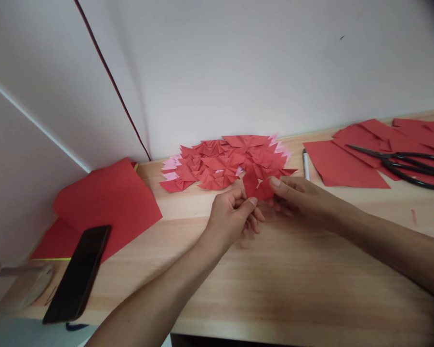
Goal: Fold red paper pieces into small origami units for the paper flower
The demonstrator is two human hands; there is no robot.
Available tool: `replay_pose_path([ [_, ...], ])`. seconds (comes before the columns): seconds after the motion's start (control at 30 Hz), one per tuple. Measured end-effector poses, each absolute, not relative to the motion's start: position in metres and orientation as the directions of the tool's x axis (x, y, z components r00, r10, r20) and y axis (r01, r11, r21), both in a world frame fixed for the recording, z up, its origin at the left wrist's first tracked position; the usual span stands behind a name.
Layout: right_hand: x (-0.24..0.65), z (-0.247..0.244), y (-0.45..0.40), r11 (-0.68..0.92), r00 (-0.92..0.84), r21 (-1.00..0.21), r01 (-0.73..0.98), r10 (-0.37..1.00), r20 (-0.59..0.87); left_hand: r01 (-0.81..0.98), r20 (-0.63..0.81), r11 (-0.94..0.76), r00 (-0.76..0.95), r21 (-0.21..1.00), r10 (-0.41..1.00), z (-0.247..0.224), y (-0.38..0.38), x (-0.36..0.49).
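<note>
Between my two hands is a small piece of red paper (263, 190) with creases and a notch in its upper edge. My left hand (235, 212) pinches its lower left side between thumb and fingers. On the right side, my right hand (292, 195) grips it with the thumb on top and the fingers partly hidden beneath. Just behind the hands lies a pile of folded red paper pieces (217, 164), with pink paper (171, 164) showing at its ends.
At the right lie black-handled scissors (404, 161) on red paper sheets (347, 164), with a white pen (306, 165) beside them. A black phone (77, 274) rests partly on large red sheets (111, 202) at the left. A wall (260, 67) stands behind the wooden table (274, 294).
</note>
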State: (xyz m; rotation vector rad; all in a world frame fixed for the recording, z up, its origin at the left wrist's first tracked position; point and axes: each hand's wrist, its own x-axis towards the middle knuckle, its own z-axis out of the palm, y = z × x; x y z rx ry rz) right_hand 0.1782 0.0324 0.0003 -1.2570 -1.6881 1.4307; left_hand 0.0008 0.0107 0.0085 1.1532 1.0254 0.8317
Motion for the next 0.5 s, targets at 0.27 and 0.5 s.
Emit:
replay_pose_path([
  [0.27,0.1740,0.0023,0.0304,0.117,-0.502,-0.963,0.242,0.865,-0.021,-0.084,-0.191,0.230,0.323,0.970,0.927,0.0053,0.0069,0.0059],
  [0.5,0.1754,0.0008,0.0300,0.122,-0.537,-0.974,0.191,0.843,0.000,-0.181,-0.226,0.304,0.354,0.935,0.907,0.0006,0.0077,0.0036],
])
